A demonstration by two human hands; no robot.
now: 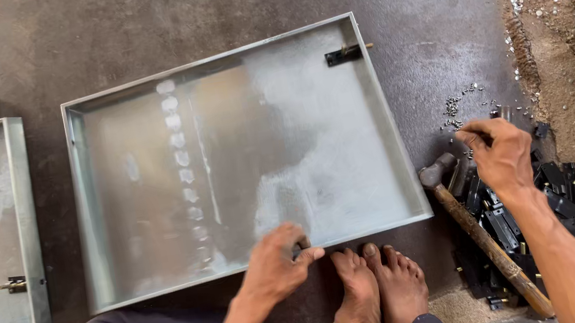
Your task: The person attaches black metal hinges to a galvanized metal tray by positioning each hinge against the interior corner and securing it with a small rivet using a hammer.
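Big metal tray (241, 161) lies flat on dark floor (127, 25), near edge against your bare feet (380, 285). Thin edge could cut toes if tray slides. Your left hand (277, 263) pinches tray's near rim. Hammer (479, 231) lies loose beside feet. Your right hand (501, 151) picks at tiny rivets (459, 105); fingers closed, cannot tell on what. Floor gritty, sand at right.

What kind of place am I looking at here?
Probably a small sheet-metal workshop, worked on the floor: shallow metal trays lie on bare concrete, with a hammer and a pile of black latches by the right hand.
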